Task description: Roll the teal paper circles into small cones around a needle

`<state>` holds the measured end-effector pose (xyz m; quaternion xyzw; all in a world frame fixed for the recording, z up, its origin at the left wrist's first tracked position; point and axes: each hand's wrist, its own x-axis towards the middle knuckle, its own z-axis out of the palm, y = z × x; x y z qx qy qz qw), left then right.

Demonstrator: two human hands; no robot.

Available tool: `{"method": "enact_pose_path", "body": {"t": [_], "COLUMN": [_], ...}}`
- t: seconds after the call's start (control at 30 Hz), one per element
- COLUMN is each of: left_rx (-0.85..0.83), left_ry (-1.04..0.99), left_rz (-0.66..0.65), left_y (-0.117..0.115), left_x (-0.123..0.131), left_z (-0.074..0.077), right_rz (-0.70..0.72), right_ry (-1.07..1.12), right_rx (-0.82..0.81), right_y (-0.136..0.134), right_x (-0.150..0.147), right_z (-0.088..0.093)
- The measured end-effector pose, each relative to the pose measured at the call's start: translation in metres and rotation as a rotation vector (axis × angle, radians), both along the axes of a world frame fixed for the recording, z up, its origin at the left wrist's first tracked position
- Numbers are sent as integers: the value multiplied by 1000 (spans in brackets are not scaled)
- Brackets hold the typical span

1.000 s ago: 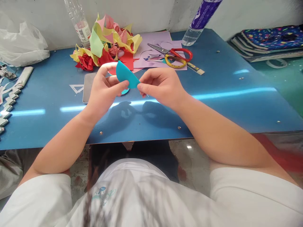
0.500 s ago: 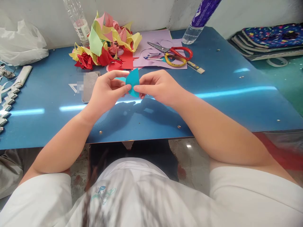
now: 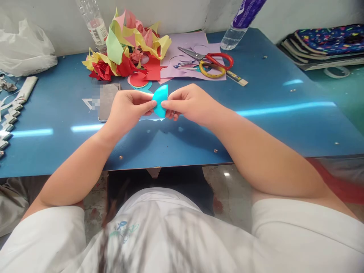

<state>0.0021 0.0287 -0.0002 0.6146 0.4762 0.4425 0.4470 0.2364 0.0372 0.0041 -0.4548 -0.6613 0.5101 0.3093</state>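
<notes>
A folded turquoise paper (image 3: pixel 160 99), shaped like a half circle, is held upright above the blue table (image 3: pixel 182 148). My left hand (image 3: pixel 129 108) pinches its rounded left side between thumb and fingers. On the straight right edge, my right hand (image 3: pixel 189 104) grips it with the thumb in front and fingers behind. Just beyond my left hand lie red paper circles (image 3: pixel 138 79) and a turquoise circle (image 3: pixel 146 87), partly covered. A phone (image 3: pixel 109 100) rests beside my left hand.
Crumpled coloured papers (image 3: pixel 127 45) are heaped at the back. Red and yellow-handled scissors (image 3: pixel 212 62) lie on purple paper (image 3: pixel 184 41), near a cutter (image 3: pixel 237 79). Bottles (image 3: pixel 96 30) (image 3: pixel 234 36) stand behind. A plastic bag (image 3: pixel 25 49) sits at the back left.
The turquoise paper has tilted and catches more light. My left fingers have drawn in closer around it, leaving the circles behind more exposed.
</notes>
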Motion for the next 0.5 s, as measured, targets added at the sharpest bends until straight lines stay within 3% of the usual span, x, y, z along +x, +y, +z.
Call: {"method": "enact_pose_path", "body": {"t": [0.3, 0.37, 0.5], "left_rx": [-134, -185, -201], "left_ry": [100, 101, 150], "left_rz": [50, 64, 85], "left_y": [6, 7, 9], "left_x": [4, 4, 3], "left_z": [-10, -12, -15], "right_rz": [12, 10, 19], "right_ry": [-376, -478, -615], "right_rx": [-95, -15, 340], "right_y": [-2, -1, 3], "right_x": [-7, -7, -3], "right_z": [3, 1, -7]}}
